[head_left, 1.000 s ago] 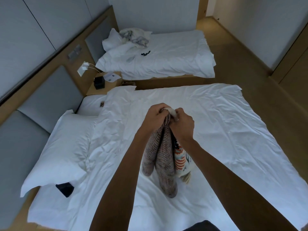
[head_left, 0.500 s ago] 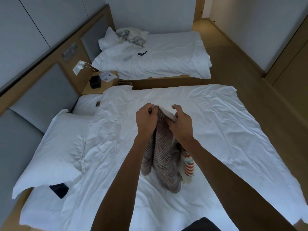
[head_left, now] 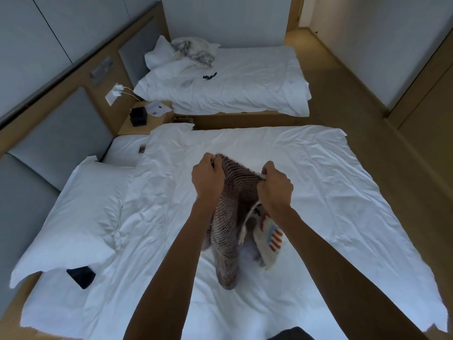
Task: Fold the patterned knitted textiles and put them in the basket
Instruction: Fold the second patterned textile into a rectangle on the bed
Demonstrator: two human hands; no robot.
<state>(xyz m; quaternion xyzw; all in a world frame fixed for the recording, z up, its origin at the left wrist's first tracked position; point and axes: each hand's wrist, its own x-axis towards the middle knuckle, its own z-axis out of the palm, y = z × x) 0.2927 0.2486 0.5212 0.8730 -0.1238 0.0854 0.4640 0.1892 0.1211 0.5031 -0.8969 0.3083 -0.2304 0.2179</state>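
A brown and cream patterned knitted textile [head_left: 226, 231] hangs over the near white bed [head_left: 343, 192]. My left hand [head_left: 207, 177] grips its top edge at the left, and my right hand [head_left: 275, 185] grips the top edge at the right, so the edge is stretched between them. The lower end of the textile touches the sheet. A cream part with red and blue stripes [head_left: 269, 238] hangs below my right wrist. No basket is in view.
A white pillow [head_left: 81, 212] lies at the left of the bed with a black object [head_left: 82, 276] beneath its corner. A nightstand [head_left: 147, 117] with a black box stands between the beds. The far bed [head_left: 232, 79] holds crumpled cloth. Wooden floor runs along the right.
My hands have moved apart, spreading the top edge of the textile that they held bunched together. The striped part has swung out to the right.
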